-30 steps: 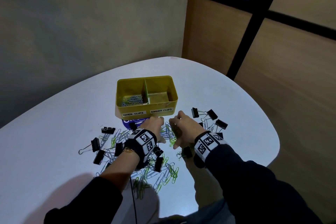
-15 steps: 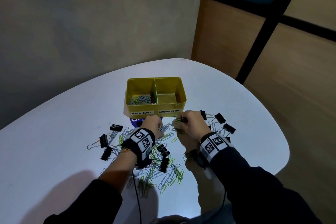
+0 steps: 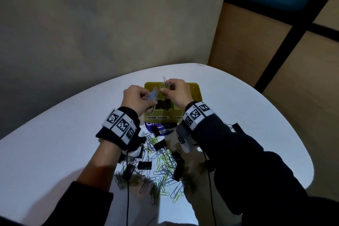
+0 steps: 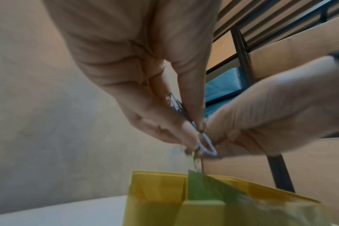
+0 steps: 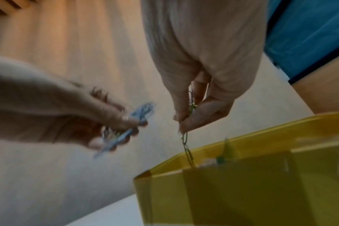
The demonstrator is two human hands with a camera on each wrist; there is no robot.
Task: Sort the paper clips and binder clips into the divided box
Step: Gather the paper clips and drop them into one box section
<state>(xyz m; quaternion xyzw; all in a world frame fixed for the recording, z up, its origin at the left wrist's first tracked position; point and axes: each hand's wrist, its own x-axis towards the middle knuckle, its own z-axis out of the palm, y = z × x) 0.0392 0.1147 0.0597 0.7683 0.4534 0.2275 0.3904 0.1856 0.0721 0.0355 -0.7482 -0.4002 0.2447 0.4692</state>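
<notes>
Both hands are raised over the yellow divided box (image 3: 196, 95), whose front carries two labels. My left hand (image 3: 139, 97) pinches a bunch of blue-grey paper clips (image 3: 153, 95), also seen as paper clips (image 4: 205, 145) above the box (image 4: 157, 198). My right hand (image 3: 176, 91) pinches a few green and grey paper clips (image 3: 166, 83); in the right wrist view these clips (image 5: 188, 145) dangle as a chain over the box rim (image 5: 242, 137). A pile of loose paper clips (image 3: 163, 169) and black binder clips (image 3: 145, 165) lies on the white table in front of the box.
The white rounded table (image 3: 55, 143) ends close behind the box, near a grey wall. A blue round sticker or lid (image 3: 161, 128) lies under the box front. Another binder clip (image 3: 235, 126) lies to the right, partly hidden by my right sleeve. Cables hang from both wrists.
Both hands have lifted from the pile on the table and moved forward over the box, each carrying paper clips. The head view has tilted, so the box looks nearer to the hands.
</notes>
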